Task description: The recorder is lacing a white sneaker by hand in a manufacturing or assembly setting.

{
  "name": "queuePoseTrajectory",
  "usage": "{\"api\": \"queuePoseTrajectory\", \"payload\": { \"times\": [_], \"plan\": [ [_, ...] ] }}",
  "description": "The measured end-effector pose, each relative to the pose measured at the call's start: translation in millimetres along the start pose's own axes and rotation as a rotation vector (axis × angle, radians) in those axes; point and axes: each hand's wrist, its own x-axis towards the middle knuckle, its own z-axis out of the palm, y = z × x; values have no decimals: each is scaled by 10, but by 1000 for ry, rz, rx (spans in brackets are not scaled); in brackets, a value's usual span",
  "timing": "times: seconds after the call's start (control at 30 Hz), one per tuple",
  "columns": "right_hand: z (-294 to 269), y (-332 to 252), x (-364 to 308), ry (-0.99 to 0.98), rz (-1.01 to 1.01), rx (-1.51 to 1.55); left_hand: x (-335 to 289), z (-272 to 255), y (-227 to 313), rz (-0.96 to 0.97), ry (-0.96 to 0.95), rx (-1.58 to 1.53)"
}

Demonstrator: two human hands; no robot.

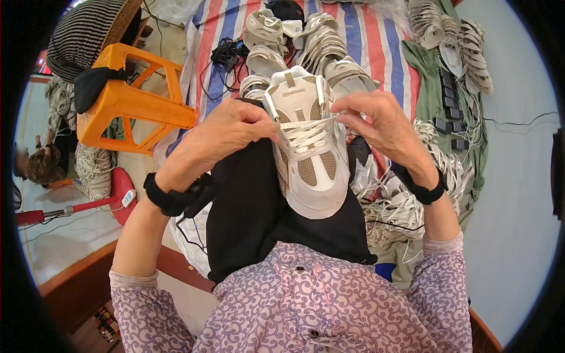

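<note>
A white and beige sneaker upper (316, 197) rests on my lap, toe toward me and tongue pointing away. White shoelace (307, 136) crosses its lower eyelets in several rows. My left hand (247, 126) pinches at the left eyelet edge, thumb and forefinger closed on the lace. On the other side, my right hand (376, 120) pinches a stretch of lace beside the right eyelets, its other fingers curled. The lace between the two hands lies across the tongue. Black bands circle both wrists.
Stacked shoe uppers (321, 44) lie ahead on a striped sheet (379, 35). An orange plastic stool (132, 100) stands at the left, near a red pole (70, 210). Bundles of white laces (400, 212) heap at my right, beside green cloth (424, 73) and small black blocks (450, 97).
</note>
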Motion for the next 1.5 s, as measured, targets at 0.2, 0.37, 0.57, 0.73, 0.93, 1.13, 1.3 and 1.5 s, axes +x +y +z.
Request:
{"api": "queuePoseTrajectory", "payload": {
  "times": [0.2, 0.37, 0.57, 0.73, 0.93, 1.13, 1.3, 1.5],
  "plan": [
    [-270, 104, -29, 3, -150, -247, -186, -58, -99, -21, 58, -40],
    [-104, 497, -92, -6, -68, -233, -387, 31, -271, 96, 158, -80],
    [-286, 951, -405, 168, 737, -331, -924, -412, -840, 109, 398, -775],
    [-844, 1576, -1132, 494, 1044, 988, -1955, -1294, -1732, 361, 533, -1351],
    [-1617, 1955, -1757, 837, 618, 1400, -3093, -1940, -1959, 506, 984, -1348],
    [-2399, 2096, -2687, 677, 479, 602, -4166, -2509, -2249, 621, 691, -1348],
    [-3287, 1874, -3625, 932, 614, 447, -4492, -2910, -2470, 632, 921, -1063],
    [-2351, 1835, -3171, 802, 704, 454, -4837, -2987, -2163, 652, 901, -609]
  ]
}}
